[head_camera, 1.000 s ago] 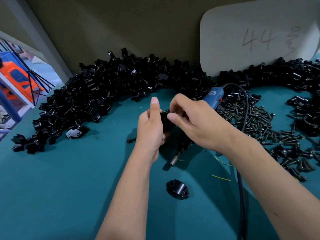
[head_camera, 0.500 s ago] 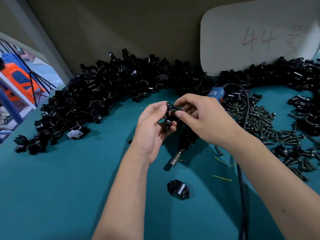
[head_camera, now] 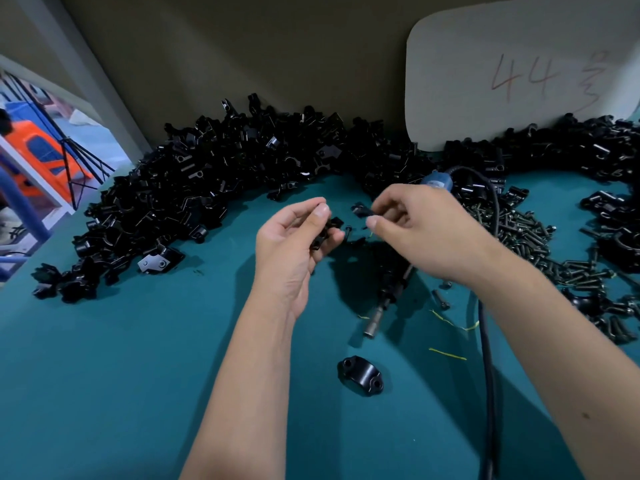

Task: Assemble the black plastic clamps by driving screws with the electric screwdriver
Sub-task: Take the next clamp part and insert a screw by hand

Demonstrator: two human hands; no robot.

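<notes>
Two hands meet above my green bench (head_camera: 121,393): my left hand (head_camera: 294,244) grips a black clamp half (head_camera: 325,233), my right hand (head_camera: 422,233) pinches a smaller black piece (head_camera: 362,210). Beneath them lies the electric screwdriver (head_camera: 384,299), its cable (head_camera: 488,375) trailing toward me. Screws (head_camera: 526,237) are heaped right; another clamp half (head_camera: 360,375) sits nearer.

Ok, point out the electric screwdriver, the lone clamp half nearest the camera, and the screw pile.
electric screwdriver (head_camera: 373,328): head view, metal bit tip.
clamp half (head_camera: 360,375): head view, arched middle.
screw pile (head_camera: 519,233): head view, pile centre.
</notes>
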